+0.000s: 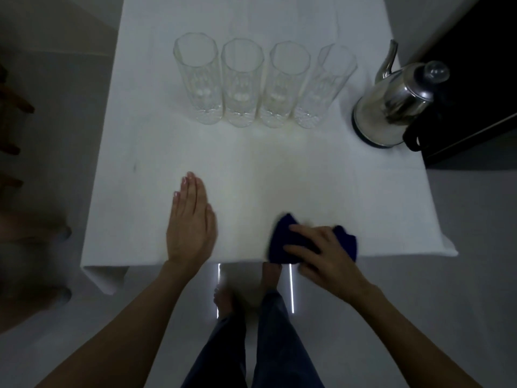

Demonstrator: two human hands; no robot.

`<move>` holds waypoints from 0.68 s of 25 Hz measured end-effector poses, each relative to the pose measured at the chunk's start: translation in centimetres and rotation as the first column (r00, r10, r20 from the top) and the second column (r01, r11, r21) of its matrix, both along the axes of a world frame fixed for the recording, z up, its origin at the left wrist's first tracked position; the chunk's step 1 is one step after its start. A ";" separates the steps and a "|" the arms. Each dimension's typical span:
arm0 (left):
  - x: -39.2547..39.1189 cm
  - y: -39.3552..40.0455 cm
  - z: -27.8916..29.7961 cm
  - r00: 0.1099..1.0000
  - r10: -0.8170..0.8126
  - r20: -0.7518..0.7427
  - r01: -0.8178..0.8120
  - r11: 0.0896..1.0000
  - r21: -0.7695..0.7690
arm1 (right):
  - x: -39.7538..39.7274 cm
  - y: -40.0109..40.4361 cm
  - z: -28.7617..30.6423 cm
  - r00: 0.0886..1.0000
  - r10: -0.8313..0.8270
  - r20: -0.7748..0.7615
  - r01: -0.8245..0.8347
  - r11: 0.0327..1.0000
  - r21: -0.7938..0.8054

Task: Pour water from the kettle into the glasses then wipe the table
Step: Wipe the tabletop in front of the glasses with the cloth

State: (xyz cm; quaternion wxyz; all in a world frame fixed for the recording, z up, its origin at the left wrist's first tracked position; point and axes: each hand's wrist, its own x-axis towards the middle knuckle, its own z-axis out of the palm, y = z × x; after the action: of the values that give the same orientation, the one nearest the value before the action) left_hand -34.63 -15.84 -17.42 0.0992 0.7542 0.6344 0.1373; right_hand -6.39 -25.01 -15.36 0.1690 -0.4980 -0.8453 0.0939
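Note:
Several tall clear glasses (242, 82) stand in a row at the back of the white table (279, 175). A steel kettle (391, 107) with a black handle sits at the table's right edge, spout pointing away. My right hand (321, 256) presses a dark blue cloth (282, 242) onto the table near the front edge, fingers spread and slightly curled over it. My left hand (190, 222) lies flat on the table to the left, fingers straight and together, holding nothing.
A black cabinet (475, 79) stands close behind the kettle at the right. Grey floor surrounds the table. My legs and bare feet (223, 301) are under the front edge. Brown wooden furniture (14, 107) shows at the far left.

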 end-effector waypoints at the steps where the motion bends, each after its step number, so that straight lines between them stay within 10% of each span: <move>1: 0.0 0.0 0.0 1.000 0.001 -0.003 -0.001 1.000 0.001 | 2.0 -0.2 0.4 0.983 -0.182 -0.031 0.183 0.983 0.014; 4: 0.1 0.0 0.0 1.000 0.005 -0.010 -0.005 1.000 0.002 | 4.8 3.4 0.7 0.477 -0.865 -0.157 0.866 0.493 -0.083; 7: 0.2 -0.1 0.1 1.000 0.014 -0.007 -0.014 1.000 0.006 | 2.2 10.7 0.6 0.105 -0.992 -0.076 0.985 0.115 -0.128; 10: 0.2 -0.1 0.1 1.000 0.007 -0.008 -0.008 1.000 -0.012 | -3.0 16.7 0.7 0.182 -0.983 0.012 0.975 0.179 -0.129; 13: 0.1 -0.1 0.0 1.000 0.004 -0.004 -0.004 1.000 -0.006 | -9.0 18.2 0.8 0.527 -0.846 0.079 0.847 0.515 -0.133; 15: -0.1 -0.1 -0.1 1.000 -0.004 0.003 0.004 1.000 -0.006 | -9.7 15.4 0.6 0.871 -0.488 0.055 0.491 0.867 -0.080; 17: -0.1 -0.1 0.0 1.000 -0.006 0.012 0.006 1.000 0.000 | -6.4 11.7 0.1 0.995 -0.090 0.038 0.093 0.994 -0.060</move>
State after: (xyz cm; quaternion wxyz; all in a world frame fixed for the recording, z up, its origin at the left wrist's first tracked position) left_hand -34.78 -15.94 -17.45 0.1032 0.7553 0.6316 0.1414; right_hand -12.79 -13.26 -15.31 0.1428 -0.5428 -0.8211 0.1035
